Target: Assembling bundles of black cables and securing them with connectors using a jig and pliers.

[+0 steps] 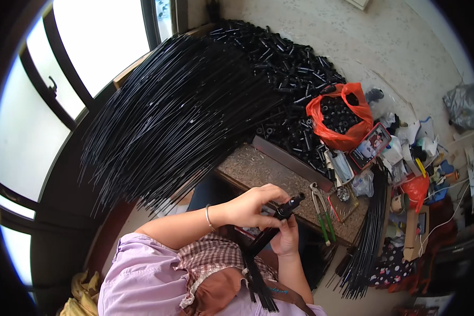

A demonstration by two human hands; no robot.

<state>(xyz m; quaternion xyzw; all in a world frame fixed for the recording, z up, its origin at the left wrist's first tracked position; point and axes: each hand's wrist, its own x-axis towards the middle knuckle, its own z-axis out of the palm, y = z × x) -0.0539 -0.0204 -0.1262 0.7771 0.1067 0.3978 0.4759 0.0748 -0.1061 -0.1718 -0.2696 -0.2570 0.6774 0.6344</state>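
Note:
Close to my body, over my lap, I hold a slanted black tubular part (288, 207) with a narrower, ringed upper end. My left hand (254, 205), a bangle at its wrist, comes in from the left with its fingers closed round the upper part. From below, my right hand (286, 238) pinches the same part just under its thicker section. A bundle of thin black rods (259, 287) hangs below, in front of my apron; whether it joins the tube is hidden. On the worktable (242, 164) lie green-handled pliers (322, 213), right of my hands.
A huge sheaf of thin black rods (179, 110) spreads over the left side. Behind it lies a heap of short black tubes (295, 66). A red plastic bag (329, 138) holds small black parts, beside a phone (370, 146). More rods (367, 239) hang at the right edge.

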